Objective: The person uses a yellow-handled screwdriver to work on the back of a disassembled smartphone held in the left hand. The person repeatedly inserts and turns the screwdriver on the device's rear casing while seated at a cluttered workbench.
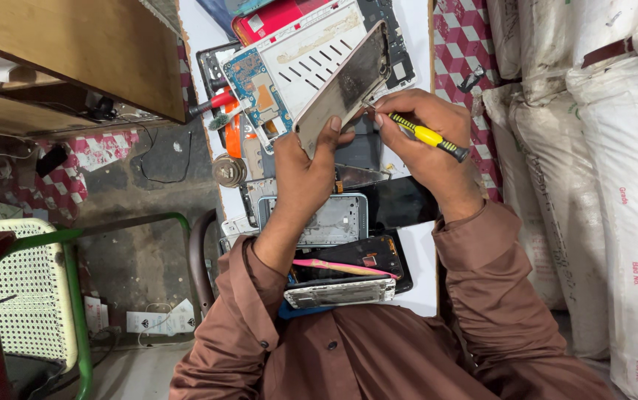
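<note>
Left hand (306,164) wrapped around the near end of a flat phone body (343,87), fingers curled on its edge, thumb pressed to the face. Phone body tilted up off the table, a thin rounded slab, pale metallic rim, dull smudged back with a dark scuffed patch. Right hand (423,137) closed in a narrow grip on a small screwdriver (424,135), yellow ribbed handle with black ends, thin steel tip touching the right edge of the phone body near its far half.

Beneath and beyond, on a white table (417,255), a heap of dismantled handsets. Just left of the held slab, a white plastic mid-frame (300,63) with slotted ribs and yellowed glue traces, and a blue circuit board (254,89) with an orange patch. Farther left, a red-handled tool (211,102) lying flat. Near the wrists, a silvery metal chassis (337,220), stamped and perforated; nearer still a black phone shell (363,255) crossed by a slim pink strip (345,267), and a chrome-edged frame (340,293) against the chest. Brown cloth sleeves (482,255), buttoned cuffs, soft folds.

Far right, stacked white woven sacks (615,185), coarse and bulging. Left side, a wooden counter (74,52) and a chair (34,296) with a green tube frame and cream mesh seat.
</note>
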